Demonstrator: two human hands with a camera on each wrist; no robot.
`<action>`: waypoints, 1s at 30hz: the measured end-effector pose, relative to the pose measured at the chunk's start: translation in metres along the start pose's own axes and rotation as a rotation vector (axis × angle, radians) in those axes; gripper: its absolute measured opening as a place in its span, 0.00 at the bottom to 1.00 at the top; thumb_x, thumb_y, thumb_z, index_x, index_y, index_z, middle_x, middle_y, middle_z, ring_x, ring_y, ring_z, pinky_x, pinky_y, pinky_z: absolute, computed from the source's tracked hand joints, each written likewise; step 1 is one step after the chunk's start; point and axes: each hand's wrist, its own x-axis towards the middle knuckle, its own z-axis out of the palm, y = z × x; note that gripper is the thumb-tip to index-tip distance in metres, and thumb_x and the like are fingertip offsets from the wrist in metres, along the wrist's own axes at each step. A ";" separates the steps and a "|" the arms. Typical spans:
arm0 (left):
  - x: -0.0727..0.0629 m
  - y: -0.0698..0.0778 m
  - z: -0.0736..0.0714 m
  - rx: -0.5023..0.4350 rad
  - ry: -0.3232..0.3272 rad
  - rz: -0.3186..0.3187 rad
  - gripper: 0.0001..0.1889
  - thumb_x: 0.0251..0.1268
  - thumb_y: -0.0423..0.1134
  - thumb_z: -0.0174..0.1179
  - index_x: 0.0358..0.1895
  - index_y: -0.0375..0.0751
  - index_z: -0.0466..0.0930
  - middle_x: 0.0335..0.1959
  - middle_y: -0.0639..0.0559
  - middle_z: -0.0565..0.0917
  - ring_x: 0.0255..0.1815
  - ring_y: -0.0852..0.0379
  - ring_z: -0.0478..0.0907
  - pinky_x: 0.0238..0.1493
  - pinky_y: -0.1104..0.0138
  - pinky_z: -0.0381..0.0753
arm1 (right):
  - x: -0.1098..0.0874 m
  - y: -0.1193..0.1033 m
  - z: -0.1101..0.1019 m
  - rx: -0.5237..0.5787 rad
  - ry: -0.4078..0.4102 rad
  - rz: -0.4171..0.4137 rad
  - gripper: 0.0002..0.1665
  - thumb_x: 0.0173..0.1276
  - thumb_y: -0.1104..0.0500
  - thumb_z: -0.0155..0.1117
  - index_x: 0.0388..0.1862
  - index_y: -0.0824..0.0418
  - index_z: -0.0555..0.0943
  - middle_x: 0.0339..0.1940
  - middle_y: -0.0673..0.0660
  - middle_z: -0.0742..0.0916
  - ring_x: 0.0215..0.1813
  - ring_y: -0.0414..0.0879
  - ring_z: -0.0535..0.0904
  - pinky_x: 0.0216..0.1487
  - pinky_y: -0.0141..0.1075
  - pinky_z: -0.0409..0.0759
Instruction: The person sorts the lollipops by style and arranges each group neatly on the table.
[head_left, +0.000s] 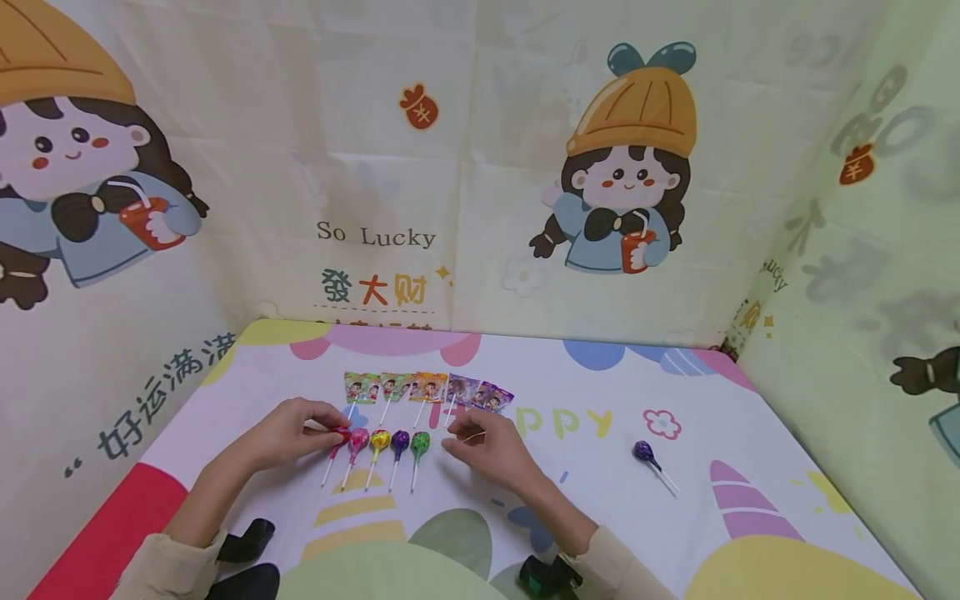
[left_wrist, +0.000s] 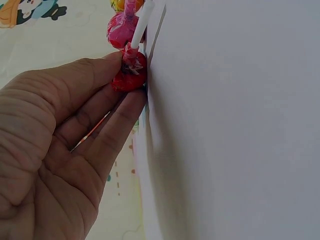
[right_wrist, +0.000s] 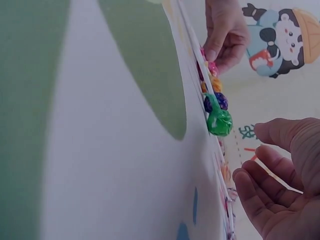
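Note:
My left hand (head_left: 288, 435) pinches the wrapped head of a red lollipop (left_wrist: 131, 75) between thumb and fingers, at the left end of a row on the table. Beside it lie a pink lollipop (head_left: 359, 440), a yellow lollipop (head_left: 380, 439), a purple lollipop (head_left: 401, 442) and a green lollipop (head_left: 421, 444), sticks toward me. Just right of the green one, my right hand (head_left: 491, 450) hovers with fingers loosely bent. Thumb and fingers stand apart in the right wrist view, nothing between them.
Behind the row lie several lollipops in flat printed wrappers, among them an orange one (head_left: 429, 387) and a purple one (head_left: 492, 397) near the right hand. Another dark purple lollipop (head_left: 643, 452) lies apart at the right. Patterned cloth walls (head_left: 495, 167) stand behind the table.

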 end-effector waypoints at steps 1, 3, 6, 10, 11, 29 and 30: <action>0.000 0.000 0.000 0.001 0.000 0.000 0.10 0.63 0.36 0.71 0.47 0.45 0.89 0.43 0.54 0.88 0.48 0.52 0.82 0.54 0.53 0.87 | -0.002 0.000 -0.002 0.000 -0.001 0.000 0.13 0.68 0.57 0.73 0.44 0.66 0.84 0.40 0.53 0.88 0.45 0.46 0.85 0.49 0.32 0.85; 0.001 0.000 0.000 0.003 0.001 -0.006 0.10 0.63 0.36 0.71 0.47 0.46 0.90 0.43 0.55 0.88 0.48 0.53 0.82 0.54 0.53 0.87 | -0.006 0.001 -0.006 -0.007 -0.001 0.012 0.14 0.68 0.56 0.73 0.44 0.65 0.84 0.40 0.52 0.88 0.45 0.45 0.85 0.49 0.31 0.86; 0.001 0.000 0.000 0.004 0.004 -0.011 0.10 0.63 0.36 0.71 0.47 0.46 0.90 0.43 0.55 0.88 0.48 0.52 0.82 0.54 0.53 0.87 | -0.011 0.001 -0.012 -0.023 0.000 0.028 0.14 0.68 0.55 0.73 0.45 0.64 0.85 0.40 0.51 0.88 0.45 0.44 0.85 0.49 0.30 0.86; 0.001 0.000 0.000 0.001 0.005 -0.012 0.10 0.63 0.36 0.72 0.47 0.45 0.90 0.43 0.55 0.88 0.49 0.52 0.82 0.54 0.53 0.87 | -0.015 0.002 -0.018 -0.042 0.004 0.040 0.12 0.68 0.56 0.73 0.44 0.61 0.85 0.40 0.49 0.88 0.45 0.44 0.85 0.49 0.29 0.85; 0.000 0.000 0.000 -0.001 0.004 -0.010 0.10 0.63 0.36 0.72 0.47 0.45 0.89 0.43 0.55 0.88 0.49 0.52 0.82 0.53 0.53 0.87 | -0.016 0.003 -0.019 -0.042 0.006 0.038 0.12 0.68 0.56 0.73 0.44 0.61 0.85 0.40 0.49 0.88 0.45 0.44 0.85 0.48 0.29 0.85; -0.001 0.002 -0.001 -0.012 0.007 -0.013 0.10 0.63 0.35 0.72 0.47 0.44 0.89 0.43 0.55 0.88 0.49 0.52 0.82 0.53 0.53 0.87 | -0.024 0.008 -0.040 -0.088 0.045 0.034 0.12 0.67 0.57 0.74 0.43 0.62 0.85 0.39 0.50 0.88 0.44 0.45 0.86 0.48 0.28 0.85; -0.001 0.002 -0.001 -0.012 0.007 -0.015 0.10 0.63 0.35 0.72 0.47 0.44 0.89 0.43 0.55 0.88 0.49 0.52 0.82 0.53 0.53 0.87 | -0.025 0.008 -0.041 -0.085 0.049 0.033 0.12 0.67 0.57 0.74 0.43 0.62 0.85 0.39 0.50 0.88 0.44 0.45 0.86 0.48 0.28 0.85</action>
